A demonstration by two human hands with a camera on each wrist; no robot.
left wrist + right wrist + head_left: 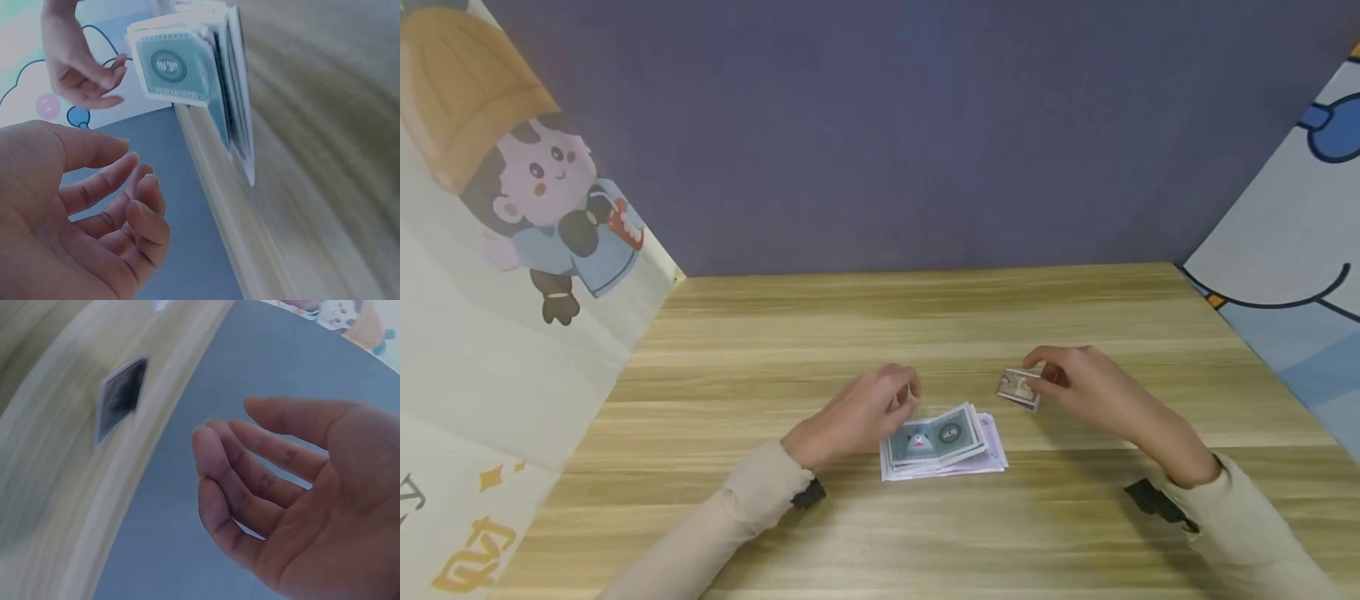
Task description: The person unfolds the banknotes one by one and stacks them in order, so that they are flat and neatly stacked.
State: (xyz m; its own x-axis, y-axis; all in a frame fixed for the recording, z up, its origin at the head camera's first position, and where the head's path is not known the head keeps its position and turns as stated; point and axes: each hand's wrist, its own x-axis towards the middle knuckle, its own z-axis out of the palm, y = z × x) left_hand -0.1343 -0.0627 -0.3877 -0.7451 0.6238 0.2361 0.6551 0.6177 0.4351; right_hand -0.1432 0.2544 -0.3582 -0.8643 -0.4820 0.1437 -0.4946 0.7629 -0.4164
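Note:
A stack of play banknotes [951,475] lies on the table, with a creased grey-green note [934,442] on top and pale purple ones beneath. My left hand [868,412] is just left of the stack. Its fingers are loosely bent with nothing between them, as the left wrist view shows. Right of the stack lies a small folded brown note [1018,387]. Beside it hovers my right hand [1093,387]; from the right wrist view, its loosely curved fingers [212,450] hold nothing and stand apart from the small note [122,394].
The wood-grain table [760,333] ends at a dark blue-grey panel [865,142] at the back. Cartoon-printed walls flank it, with a figure in an orange hat [542,175] on the left. A dark strap [808,493] shows at the left cuff, another [1157,502] at the right.

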